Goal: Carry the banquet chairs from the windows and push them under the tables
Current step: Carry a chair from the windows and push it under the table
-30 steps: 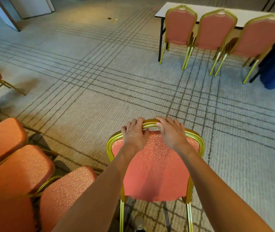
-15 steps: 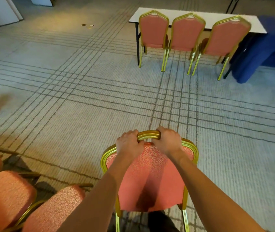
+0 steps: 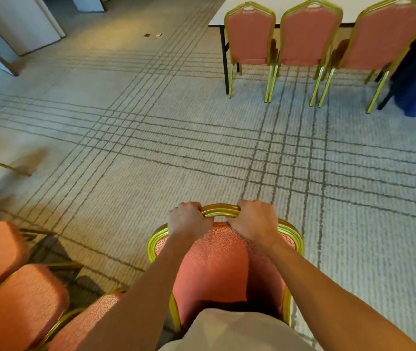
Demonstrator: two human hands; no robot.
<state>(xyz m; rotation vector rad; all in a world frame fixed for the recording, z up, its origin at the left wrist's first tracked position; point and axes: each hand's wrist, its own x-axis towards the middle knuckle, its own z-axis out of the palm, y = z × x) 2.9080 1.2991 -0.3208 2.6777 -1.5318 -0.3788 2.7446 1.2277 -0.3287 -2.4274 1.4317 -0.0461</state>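
1. Left hand (image 3: 189,219) and right hand (image 3: 255,221) now clamp the banquet chair's (image 3: 214,269) top rail, fingers curled tighter than a second ago
2. Chair at the carpet's (image 3: 151,148) near edge, well apart from the far-right table (image 3: 219,13)
3. Judgement: carry beginning

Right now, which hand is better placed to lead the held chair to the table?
Right, marginally: left hand and right hand both grip the chair by its rail, but the table stands ahead rightward.
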